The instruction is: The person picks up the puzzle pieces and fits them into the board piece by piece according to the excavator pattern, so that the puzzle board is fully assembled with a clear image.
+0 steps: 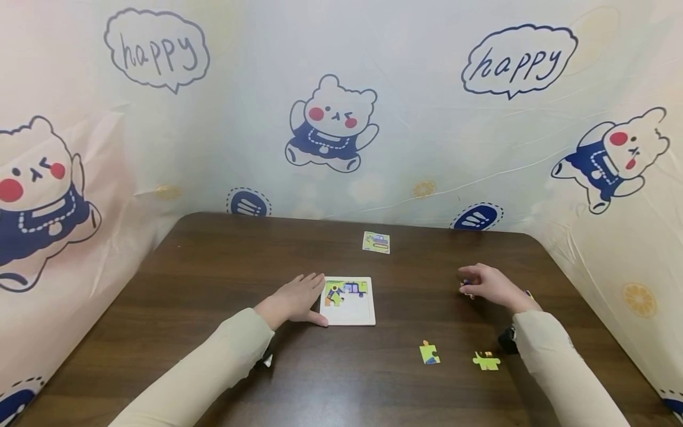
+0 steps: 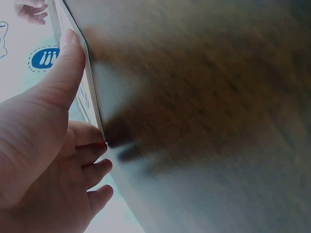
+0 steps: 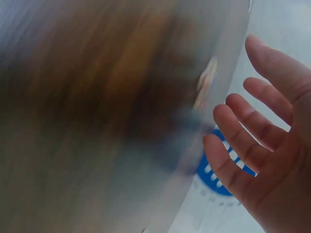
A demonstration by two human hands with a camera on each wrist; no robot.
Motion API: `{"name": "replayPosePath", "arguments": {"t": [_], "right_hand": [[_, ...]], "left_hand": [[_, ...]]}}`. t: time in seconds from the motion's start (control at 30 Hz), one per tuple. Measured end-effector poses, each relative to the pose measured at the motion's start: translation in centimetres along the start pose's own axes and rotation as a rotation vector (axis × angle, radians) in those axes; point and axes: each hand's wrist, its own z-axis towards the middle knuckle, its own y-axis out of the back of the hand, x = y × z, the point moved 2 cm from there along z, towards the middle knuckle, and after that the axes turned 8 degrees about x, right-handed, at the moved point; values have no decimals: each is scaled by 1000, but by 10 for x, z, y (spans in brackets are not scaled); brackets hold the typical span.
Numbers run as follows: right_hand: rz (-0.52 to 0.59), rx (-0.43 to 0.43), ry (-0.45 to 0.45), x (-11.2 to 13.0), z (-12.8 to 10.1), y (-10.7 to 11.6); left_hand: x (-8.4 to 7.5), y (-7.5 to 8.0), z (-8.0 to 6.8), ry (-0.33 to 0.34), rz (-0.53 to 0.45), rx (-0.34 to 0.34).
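From my feed I see a dark wooden table (image 1: 213, 284), a small picture card (image 1: 376, 242) lying flat at its twelve o'clock edge, a pale cartoon-bear backdrop (image 1: 427, 148) wrapping nine through three o'clock, and "happy" speech bubbles (image 1: 157, 50) up high.

My left hand (image 1: 297, 299) rests on the table (image 1: 213, 284), touching the left edge of the puzzle tray (image 1: 348, 317). A card (image 1: 376, 242) lies behind the tray, toward the wall. My right hand (image 1: 488, 283) is well right of the tray. Two loose pieces (image 1: 429, 353) (image 1: 486, 360) lie before it, side by side.
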Motion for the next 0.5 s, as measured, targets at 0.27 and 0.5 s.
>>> {"name": "replayPosePath", "arguments": {"t": [0.27, 0.5], "right_hand": [[-81, 20, -18, -24, -9, 6], [-116, 13, 11, -29, -9, 6]], "left_hand": [[0, 2, 0, -17, -3, -6], [-1, 3, -1, -12, -4, -4]]}}
